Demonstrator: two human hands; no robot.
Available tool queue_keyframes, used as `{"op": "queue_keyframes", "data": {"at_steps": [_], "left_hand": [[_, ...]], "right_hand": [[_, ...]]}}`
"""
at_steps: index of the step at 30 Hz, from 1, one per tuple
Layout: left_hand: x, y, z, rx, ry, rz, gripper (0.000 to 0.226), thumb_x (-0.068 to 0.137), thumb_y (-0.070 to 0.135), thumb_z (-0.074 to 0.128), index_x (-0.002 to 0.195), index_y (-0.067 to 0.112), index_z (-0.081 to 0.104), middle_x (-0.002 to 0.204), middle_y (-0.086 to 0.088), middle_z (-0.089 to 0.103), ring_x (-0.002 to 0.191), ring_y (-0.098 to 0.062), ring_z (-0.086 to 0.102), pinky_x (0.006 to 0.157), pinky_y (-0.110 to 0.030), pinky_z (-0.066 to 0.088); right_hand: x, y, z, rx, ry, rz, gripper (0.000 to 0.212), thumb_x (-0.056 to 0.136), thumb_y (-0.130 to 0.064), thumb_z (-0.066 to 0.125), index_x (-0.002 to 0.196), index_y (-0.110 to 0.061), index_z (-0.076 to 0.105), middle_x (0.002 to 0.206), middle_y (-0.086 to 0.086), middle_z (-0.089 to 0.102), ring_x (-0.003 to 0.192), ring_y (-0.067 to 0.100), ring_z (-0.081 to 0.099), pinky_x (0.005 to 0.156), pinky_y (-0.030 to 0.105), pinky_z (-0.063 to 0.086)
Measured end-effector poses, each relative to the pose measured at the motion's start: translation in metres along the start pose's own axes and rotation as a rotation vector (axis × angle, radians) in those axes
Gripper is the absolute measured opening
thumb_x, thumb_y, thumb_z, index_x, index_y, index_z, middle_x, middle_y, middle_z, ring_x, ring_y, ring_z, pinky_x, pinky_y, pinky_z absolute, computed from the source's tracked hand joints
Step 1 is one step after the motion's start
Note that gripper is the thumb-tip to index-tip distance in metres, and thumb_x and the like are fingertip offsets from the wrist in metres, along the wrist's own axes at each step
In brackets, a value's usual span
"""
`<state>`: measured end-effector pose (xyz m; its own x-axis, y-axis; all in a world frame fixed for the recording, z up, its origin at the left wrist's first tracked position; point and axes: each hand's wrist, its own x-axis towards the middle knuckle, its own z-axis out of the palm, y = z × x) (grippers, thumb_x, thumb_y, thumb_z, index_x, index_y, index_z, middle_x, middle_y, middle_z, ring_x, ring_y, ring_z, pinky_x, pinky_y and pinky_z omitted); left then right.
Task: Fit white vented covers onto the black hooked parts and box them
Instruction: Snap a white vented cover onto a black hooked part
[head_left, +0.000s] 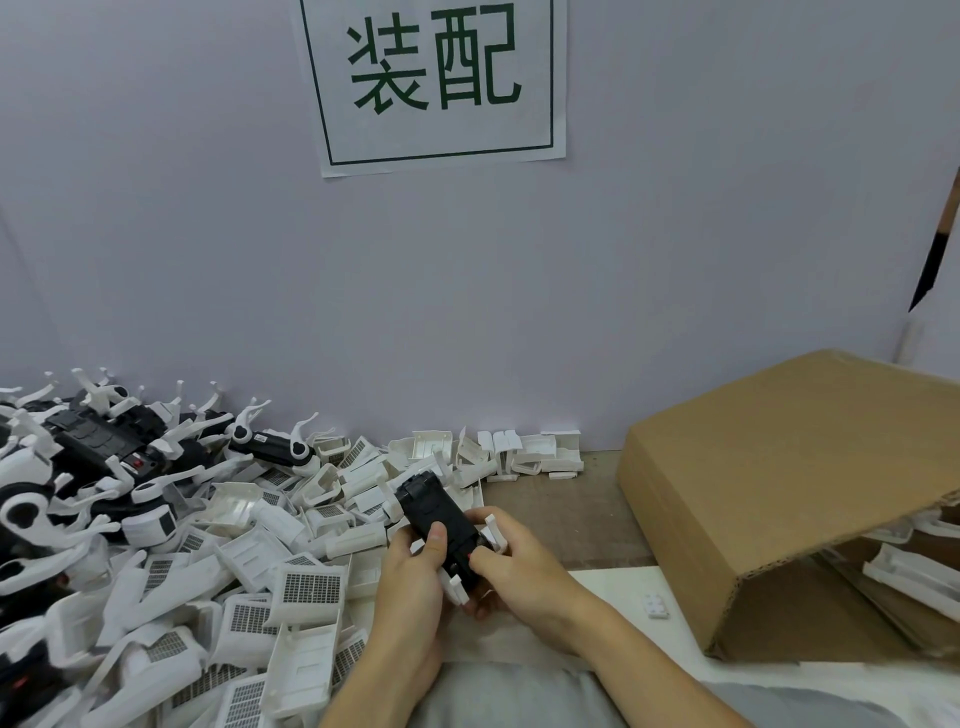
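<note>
Both hands grip one black hooked part (439, 525) above the table edge: the left hand (415, 577) curls round its near left side with the thumb pressed on top, the right hand (511, 558) pinches its right side, beside a white hook. Just left lies a heap of white vented covers (291, 587), with more black parts (104, 441) behind. To the right stands a cardboard box (779, 499), flap raised.

I see the desk (561, 512) carrying a heap of white vented covers (270, 587) along its left side, black hooked parts (104, 447) at the far-left corner, and a cardboard box (769, 467) at its right edge.
</note>
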<state>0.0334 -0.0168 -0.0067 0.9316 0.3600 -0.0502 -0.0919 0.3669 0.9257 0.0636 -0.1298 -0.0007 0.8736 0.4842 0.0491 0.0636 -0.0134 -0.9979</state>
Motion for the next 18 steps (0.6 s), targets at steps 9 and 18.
{"op": "queue_keyframes", "data": {"at_steps": [9,18], "left_hand": [[0.0021,0.0,-0.0004,-0.001,0.008,-0.01,0.014,0.103,0.016,0.053,0.11,0.013,0.065,0.088,-0.013,0.076,0.076,-0.03,0.069,0.062,-0.038,0.05],[0.0025,-0.0014,-0.0003,0.031,0.002,0.006,0.013,0.102,0.012,0.052,0.108,0.009,0.064,0.058,-0.006,0.064,0.045,-0.016,0.06,0.06,-0.035,0.048]], "right_hand": [[-0.0035,-0.0044,0.0003,0.024,0.009,0.043,0.022,0.095,-0.007,0.05,0.109,-0.021,0.058,0.073,0.003,0.067,0.054,0.019,0.058,0.053,0.026,0.046],[-0.0024,-0.0056,0.0019,0.056,-0.001,0.054,0.04,0.071,-0.02,0.052,0.11,-0.018,0.059,0.073,0.005,0.065,0.056,0.018,0.056,0.051,0.025,0.043]]}}
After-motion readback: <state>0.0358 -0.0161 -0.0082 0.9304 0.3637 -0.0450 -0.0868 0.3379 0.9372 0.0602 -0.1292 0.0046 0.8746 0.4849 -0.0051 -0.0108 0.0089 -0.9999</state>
